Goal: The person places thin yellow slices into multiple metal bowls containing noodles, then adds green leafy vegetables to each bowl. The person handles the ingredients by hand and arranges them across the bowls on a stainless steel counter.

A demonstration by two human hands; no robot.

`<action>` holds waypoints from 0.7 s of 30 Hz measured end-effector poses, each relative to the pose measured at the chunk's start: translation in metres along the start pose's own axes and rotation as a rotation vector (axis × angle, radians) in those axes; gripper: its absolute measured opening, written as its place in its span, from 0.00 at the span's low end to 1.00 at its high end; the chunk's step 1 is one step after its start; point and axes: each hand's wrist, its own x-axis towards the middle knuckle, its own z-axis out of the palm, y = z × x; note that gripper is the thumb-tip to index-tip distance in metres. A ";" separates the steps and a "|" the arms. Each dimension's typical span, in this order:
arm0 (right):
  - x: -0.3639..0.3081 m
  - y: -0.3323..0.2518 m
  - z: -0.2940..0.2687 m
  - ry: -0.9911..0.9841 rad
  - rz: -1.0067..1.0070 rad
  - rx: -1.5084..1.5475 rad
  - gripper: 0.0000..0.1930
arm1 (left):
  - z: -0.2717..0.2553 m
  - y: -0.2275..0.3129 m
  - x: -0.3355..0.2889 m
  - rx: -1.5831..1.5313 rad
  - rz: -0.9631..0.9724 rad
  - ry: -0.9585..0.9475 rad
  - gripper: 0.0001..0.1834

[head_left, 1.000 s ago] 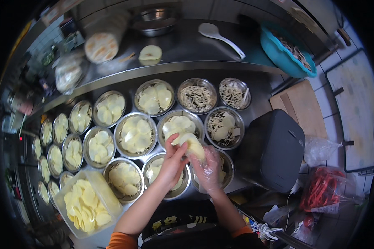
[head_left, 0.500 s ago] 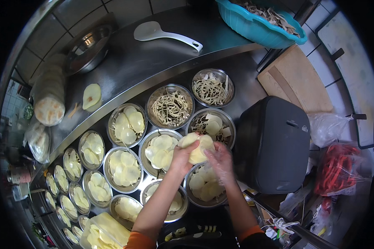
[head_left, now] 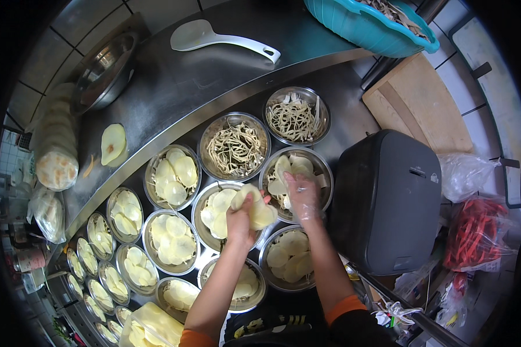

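My left hand (head_left: 241, 224) is closed round a small stack of thin, pale yellow potato slices (head_left: 259, 215). It hangs over the right part of a steel bowl of slices (head_left: 195, 215). My right hand (head_left: 304, 196), in a clear plastic glove, is down in a steel bowl (head_left: 326, 203) to the right. Its fingers pinch a potato slice (head_left: 282, 168) at the bowl's left side; the fingertips are partly hidden. More slices and shredded strips lie under that hand. Behind stand two steel bowls with only pale strips, the left one (head_left: 237, 147) and the right one (head_left: 297, 118).
Several more slice-topped bowls (head_left: 171, 240) run off to the left. A bag of slices (head_left: 150, 327) lies at the front. On the raised shelf are a white ladle (head_left: 200, 36), a loose slice (head_left: 113, 144) and a teal basket (head_left: 364, 29). A dark grey box (head_left: 388, 202) stands right.
My right hand has left the stack and moved up and away into the bowl on the right, with a slice. My left hand has shifted slightly left, keeping the stack.
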 end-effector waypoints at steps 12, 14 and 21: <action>-0.065 -0.010 -0.031 -0.210 0.434 0.628 0.06 | -0.002 -0.027 -0.019 0.280 -0.132 -0.176 0.17; -0.064 -0.005 -0.031 -0.119 0.462 0.635 0.05 | -0.002 -0.028 -0.018 0.164 -0.192 -0.179 0.15; -0.106 -0.018 -0.053 0.168 0.392 0.373 0.07 | 0.006 -0.024 0.005 0.327 -0.084 -0.285 0.18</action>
